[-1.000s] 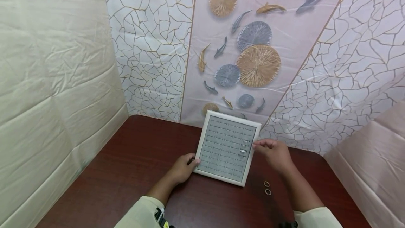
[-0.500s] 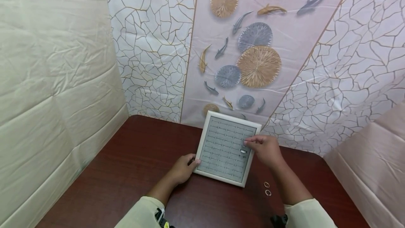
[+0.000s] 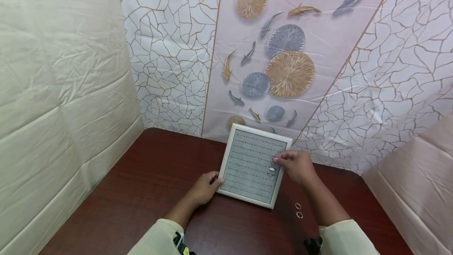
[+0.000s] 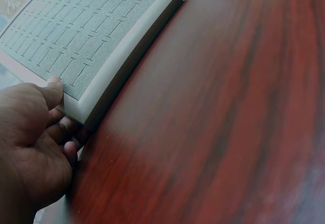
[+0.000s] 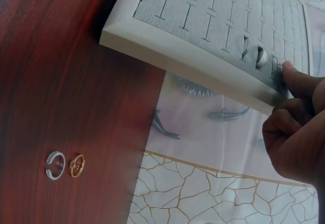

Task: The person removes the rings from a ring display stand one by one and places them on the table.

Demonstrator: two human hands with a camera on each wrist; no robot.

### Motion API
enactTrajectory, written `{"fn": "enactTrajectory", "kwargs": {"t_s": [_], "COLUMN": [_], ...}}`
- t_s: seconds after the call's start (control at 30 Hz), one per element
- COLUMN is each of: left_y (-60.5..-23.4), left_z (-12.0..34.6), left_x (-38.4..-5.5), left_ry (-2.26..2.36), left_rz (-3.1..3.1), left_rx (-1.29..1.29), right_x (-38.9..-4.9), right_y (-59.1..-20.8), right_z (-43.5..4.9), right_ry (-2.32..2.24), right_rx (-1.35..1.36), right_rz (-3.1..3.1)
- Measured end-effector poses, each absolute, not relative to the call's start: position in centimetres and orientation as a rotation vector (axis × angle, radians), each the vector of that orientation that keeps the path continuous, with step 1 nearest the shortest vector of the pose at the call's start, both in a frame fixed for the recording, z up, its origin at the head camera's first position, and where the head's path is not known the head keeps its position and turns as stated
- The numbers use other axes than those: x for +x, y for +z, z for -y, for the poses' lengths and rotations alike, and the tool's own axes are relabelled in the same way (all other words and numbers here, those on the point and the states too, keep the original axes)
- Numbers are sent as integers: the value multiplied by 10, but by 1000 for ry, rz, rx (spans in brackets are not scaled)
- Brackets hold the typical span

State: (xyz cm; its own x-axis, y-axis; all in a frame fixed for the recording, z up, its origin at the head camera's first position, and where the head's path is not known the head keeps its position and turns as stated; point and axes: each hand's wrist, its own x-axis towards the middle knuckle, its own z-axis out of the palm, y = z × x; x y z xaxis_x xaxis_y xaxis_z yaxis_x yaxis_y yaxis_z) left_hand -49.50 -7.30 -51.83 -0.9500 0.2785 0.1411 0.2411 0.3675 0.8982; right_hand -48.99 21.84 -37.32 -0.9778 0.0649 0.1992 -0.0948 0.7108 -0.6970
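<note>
A ring display tray [image 3: 245, 199] with a pale frame and a slotted grey pad stands tilted on the table. My left hand [image 3: 204, 189] grips its lower left corner, thumb on the front and fingers behind, as the left wrist view shows. At the pad's right column my right hand [image 3: 301, 167] pinches a ring seated in a slot; the fingertips mostly hide it. In the right wrist view a wide silver ring [image 5: 262, 58] and a thinner ring [image 5: 246, 47] sit in neighbouring slots, with another ring [image 5: 274, 64] close to the thumb.
On the dark red wooden table [image 3: 152, 192], right of the tray, lie a gold ring [image 5: 72, 165] and an open-ended silver ring [image 5: 53, 177]. A patterned cloth [image 3: 170, 50] hangs behind the table, with plain cloth at the sides.
My right hand has moved left from the tray's right edge onto the topmost ring in the right column, then stayed there. The left hand and the tray have held still.
</note>
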Motion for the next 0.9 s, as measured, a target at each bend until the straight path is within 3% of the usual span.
{"fn": "enactTrajectory", "kwargs": {"t_s": [0.9], "left_y": [-516], "left_z": [73], "left_x": [-494], "left_ry": [1687], "left_rz": [-2568], "left_rx": [458], "right_x": [-488], "right_y": [-377], "right_z": [-232], "right_ry": [1195], "right_rx": [174], "right_rz": [2733]}}
